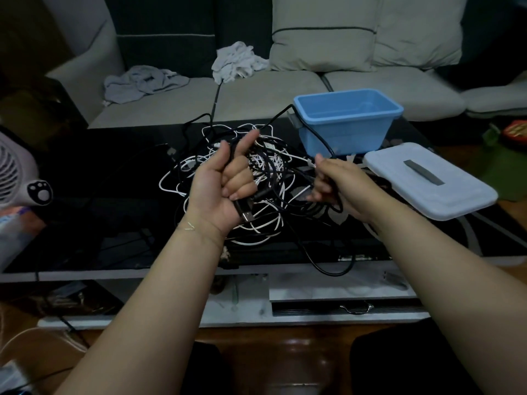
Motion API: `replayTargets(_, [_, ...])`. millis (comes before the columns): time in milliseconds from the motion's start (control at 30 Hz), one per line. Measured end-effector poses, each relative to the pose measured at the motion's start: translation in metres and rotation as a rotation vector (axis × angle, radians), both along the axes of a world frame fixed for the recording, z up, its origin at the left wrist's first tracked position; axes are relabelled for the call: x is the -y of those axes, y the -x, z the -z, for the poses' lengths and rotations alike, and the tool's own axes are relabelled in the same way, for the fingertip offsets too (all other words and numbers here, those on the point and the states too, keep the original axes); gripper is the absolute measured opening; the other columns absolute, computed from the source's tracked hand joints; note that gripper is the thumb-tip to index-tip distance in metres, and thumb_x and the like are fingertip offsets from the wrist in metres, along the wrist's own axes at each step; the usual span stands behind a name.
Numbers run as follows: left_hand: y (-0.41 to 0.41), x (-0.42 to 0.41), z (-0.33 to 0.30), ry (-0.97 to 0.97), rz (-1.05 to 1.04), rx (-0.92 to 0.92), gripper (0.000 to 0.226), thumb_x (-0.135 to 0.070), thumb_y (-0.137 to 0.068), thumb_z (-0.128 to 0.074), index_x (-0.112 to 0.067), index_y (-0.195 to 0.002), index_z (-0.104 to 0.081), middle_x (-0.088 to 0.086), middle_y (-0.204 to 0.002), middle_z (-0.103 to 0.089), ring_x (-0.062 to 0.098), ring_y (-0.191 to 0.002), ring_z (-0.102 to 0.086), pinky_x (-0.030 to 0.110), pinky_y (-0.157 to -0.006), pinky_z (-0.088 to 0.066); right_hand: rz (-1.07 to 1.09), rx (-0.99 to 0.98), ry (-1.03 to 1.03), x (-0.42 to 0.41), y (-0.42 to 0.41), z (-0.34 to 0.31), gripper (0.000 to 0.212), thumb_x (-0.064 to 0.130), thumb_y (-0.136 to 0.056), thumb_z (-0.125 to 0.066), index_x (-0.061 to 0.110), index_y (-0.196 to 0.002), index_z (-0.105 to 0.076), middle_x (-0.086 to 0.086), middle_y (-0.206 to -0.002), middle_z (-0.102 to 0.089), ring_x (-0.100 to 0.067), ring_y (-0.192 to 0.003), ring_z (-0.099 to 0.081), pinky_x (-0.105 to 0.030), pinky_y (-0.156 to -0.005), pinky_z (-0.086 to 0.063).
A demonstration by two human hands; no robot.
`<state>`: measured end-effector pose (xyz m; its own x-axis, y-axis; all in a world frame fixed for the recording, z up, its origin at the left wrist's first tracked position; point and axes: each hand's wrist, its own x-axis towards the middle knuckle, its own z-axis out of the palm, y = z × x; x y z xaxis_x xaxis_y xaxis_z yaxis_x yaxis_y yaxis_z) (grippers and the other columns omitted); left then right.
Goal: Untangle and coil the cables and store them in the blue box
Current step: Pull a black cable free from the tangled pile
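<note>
Barely started tbh: cables (pixel 256 178) mid-frame on the bench (pixel 99 166), knotted; blue box (pixel 346 124) upper right, empty. Left hand (pixel 222 189) grip wrapped round a black cable (pixel 328 263), right hand (pixel 336 181) pinching it too.

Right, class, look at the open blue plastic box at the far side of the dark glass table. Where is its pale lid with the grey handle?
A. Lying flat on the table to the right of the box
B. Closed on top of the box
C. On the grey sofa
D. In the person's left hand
A: the pale lid with the grey handle lies flat on the dark glass table, right of the open blue plastic box.
</note>
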<state>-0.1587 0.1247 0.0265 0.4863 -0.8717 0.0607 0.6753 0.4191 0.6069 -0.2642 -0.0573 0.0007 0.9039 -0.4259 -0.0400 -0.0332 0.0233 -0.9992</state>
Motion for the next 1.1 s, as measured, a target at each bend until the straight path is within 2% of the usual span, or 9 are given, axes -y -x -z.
replayTargets(67, [-0.002,-0.001,0.001,-0.007,-0.068,-0.048,0.046,-0.035,-0.103,-0.025,-0.005,-0.119,-0.054,-0.010,-0.045,-0.040,0.008,-0.028,-0.020,0.014,-0.031,-0.018,-0.014,-0.045,-0.047,0.000,0.000,0.000,0.034,0.034,-0.101,-0.042,0.016,-0.072,-0.044,0.006,-0.050,-0.032,-0.010,-0.044,-0.032,-0.019,-0.043,-0.037])
replayTargets(167, [-0.003,0.001,0.003,-0.021,-0.160,-0.084,0.048,-0.038,-0.104,-0.023,-0.004,-0.114,-0.055,-0.003,-0.082,-0.070,0.006,-0.027,-0.032,0.013,-0.030,-0.021,0.059,-0.198,0.640,-0.005,-0.001,0.002,0.031,0.037,-0.099,-0.044,0.015,-0.082,-0.056,0.007,-0.060,-0.048,-0.009,-0.054,-0.046,-0.022,-0.051,-0.038])
replayTargets(233, [-0.004,0.001,0.002,-0.049,-0.219,-0.101,0.047,-0.039,-0.103,-0.024,-0.006,-0.101,-0.058,0.010,-0.104,-0.069,0.002,-0.037,-0.047,0.011,-0.030,-0.025,0.061,-0.242,0.973,-0.013,0.000,0.002,0.032,0.043,-0.098,-0.042,0.018,-0.086,-0.058,0.004,-0.073,-0.058,-0.016,-0.071,-0.055,-0.030,-0.065,-0.044])
replayTargets(333, [-0.006,0.000,0.000,-0.104,-0.311,-0.110,0.044,-0.041,-0.103,-0.027,-0.012,-0.081,-0.052,0.017,-0.108,-0.067,0.012,-0.069,-0.072,0.012,-0.043,-0.046,0.034,-0.265,1.135,-0.027,0.001,-0.001,0.030,0.049,-0.097,-0.039,0.025,-0.084,-0.052,0.006,-0.074,-0.057,-0.018,-0.075,-0.054,-0.031,-0.061,-0.040])
replayTargets(533, [0.000,0.005,0.000,-0.162,-0.360,0.043,0.046,-0.040,-0.104,-0.025,-0.012,-0.072,-0.044,0.022,-0.130,-0.056,0.029,-0.092,-0.071,0.036,-0.067,-0.059,-0.019,-0.240,1.232,-0.042,0.002,-0.006,0.036,0.054,-0.095,-0.039,0.029,-0.070,-0.042,0.010,-0.066,-0.048,-0.017,-0.071,-0.049,-0.030,-0.058,-0.031])
replayTargets(700, [-0.004,0.007,0.004,-0.163,-0.393,0.128,0.031,-0.023,-0.105,-0.031,-0.009,-0.084,-0.048,0.017,-0.118,-0.050,0.039,-0.100,-0.067,0.047,-0.077,-0.058,-0.146,-0.174,1.326,-0.057,0.008,-0.008,0.024,0.044,-0.096,-0.041,0.026,-0.103,-0.056,0.006,-0.075,-0.054,-0.023,-0.082,-0.058,-0.031,-0.062,-0.035])
replayTargets(900, [0.011,0.015,0.010,-0.460,-0.547,0.700,0.016,-0.020,-0.106,-0.027,-0.014,-0.108,-0.041,-0.006,-0.118,-0.049,0.016,-0.083,-0.072,0.030,-0.075,-0.059,-0.194,-0.068,1.419,-0.062,0.014,-0.009,0.029,0.047,-0.098,-0.037,0.027,-0.109,-0.054,0.002,-0.086,-0.064,-0.025,-0.088,-0.060,-0.031,-0.061,-0.031])
replayTargets(1000, [0.016,0.017,0.015,-0.570,-0.461,0.939,0.018,-0.017,-0.105,-0.029,-0.017,-0.118,-0.042,-0.005,-0.124,-0.055,0.008,-0.074,-0.069,0.024,-0.065,-0.056,-0.176,-0.002,1.421,-0.065,0.016,-0.010,0.028,0.047,-0.097,-0.039,0.030,-0.110,-0.056,-0.002,-0.090,-0.066,-0.027,-0.088,-0.061,-0.031,-0.062,-0.030])
replayTargets(1100, [0.020,0.016,0.018,-0.658,-0.412,1.146,0.020,-0.020,-0.104,-0.035,-0.023,-0.121,-0.045,-0.002,-0.112,-0.069,0.002,-0.080,-0.066,0.024,-0.076,-0.052,-0.166,0.011,1.434,-0.065,0.018,-0.012,0.029,0.046,-0.096,-0.042,0.029,-0.112,-0.059,-0.002,-0.095,-0.067,-0.028,-0.089,-0.062,-0.030,-0.063,-0.031])
